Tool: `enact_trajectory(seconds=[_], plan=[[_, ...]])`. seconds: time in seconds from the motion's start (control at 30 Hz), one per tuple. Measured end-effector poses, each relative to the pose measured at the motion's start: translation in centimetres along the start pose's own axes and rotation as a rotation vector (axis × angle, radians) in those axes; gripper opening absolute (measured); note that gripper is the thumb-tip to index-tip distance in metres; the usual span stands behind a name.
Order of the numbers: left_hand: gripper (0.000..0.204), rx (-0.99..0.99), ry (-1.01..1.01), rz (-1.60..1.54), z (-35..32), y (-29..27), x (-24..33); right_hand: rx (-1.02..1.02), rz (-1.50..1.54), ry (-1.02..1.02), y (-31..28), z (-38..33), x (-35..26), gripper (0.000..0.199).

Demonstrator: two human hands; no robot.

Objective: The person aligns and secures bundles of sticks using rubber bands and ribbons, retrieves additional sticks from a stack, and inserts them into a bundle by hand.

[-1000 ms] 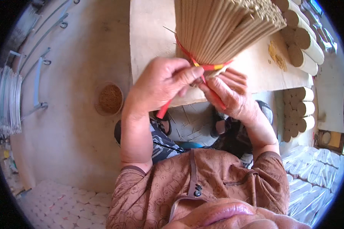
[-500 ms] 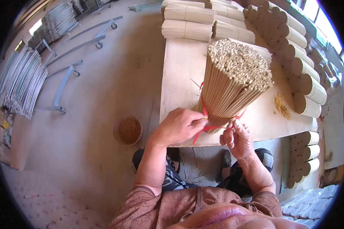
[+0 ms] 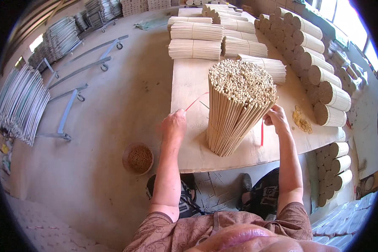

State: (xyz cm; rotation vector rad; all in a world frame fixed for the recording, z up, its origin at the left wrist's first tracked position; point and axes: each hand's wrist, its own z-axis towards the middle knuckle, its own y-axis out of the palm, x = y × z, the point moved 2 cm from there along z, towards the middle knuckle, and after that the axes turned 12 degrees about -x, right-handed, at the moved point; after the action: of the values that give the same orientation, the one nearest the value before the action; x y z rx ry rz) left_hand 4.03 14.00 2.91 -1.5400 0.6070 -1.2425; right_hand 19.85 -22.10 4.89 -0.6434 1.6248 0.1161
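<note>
A thick bundle of thin wooden sticks (image 3: 233,115) stands upright near the table's front edge, with a thin band around its lower part. Left of it, my left hand (image 3: 174,125) is closed on one end of a red ribbon (image 3: 196,101), which runs taut toward the bundle's far side. My right hand (image 3: 277,117) is at the bundle's right side, fingers pinched together. From it hangs the ribbon's other end, a short red strip. The bundle hides the ribbon's middle stretch.
Banded stick bundles (image 3: 196,32) lie at the table's (image 3: 187,80) far end; more are stacked along the right side (image 3: 334,96). Yellow rubber bands (image 3: 301,120) lie right of my hand. A round tub (image 3: 138,158) and wheeled metal frames (image 3: 69,111) stand on the floor at left.
My hands have parted from the bundle's front to its two sides. The red ribbon, previously crossing the front, now goes behind it. The bundle appears further left and more upright.
</note>
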Motion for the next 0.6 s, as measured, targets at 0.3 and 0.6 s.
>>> enact_trajectory(seconds=[0.3, 0.6], plan=[[0.049, 0.246, 0.182, -0.232, 0.6, 2.6, 1.6, 0.139, 0.173, -0.211, 0.8, 1.5, 1.5, 0.053], [0.117, 0.285, 0.705, -0.892, -7.0, 3.3, 7.5, -0.051, 0.433, -0.465, 7.2, 1.2, 0.7, 0.06]])
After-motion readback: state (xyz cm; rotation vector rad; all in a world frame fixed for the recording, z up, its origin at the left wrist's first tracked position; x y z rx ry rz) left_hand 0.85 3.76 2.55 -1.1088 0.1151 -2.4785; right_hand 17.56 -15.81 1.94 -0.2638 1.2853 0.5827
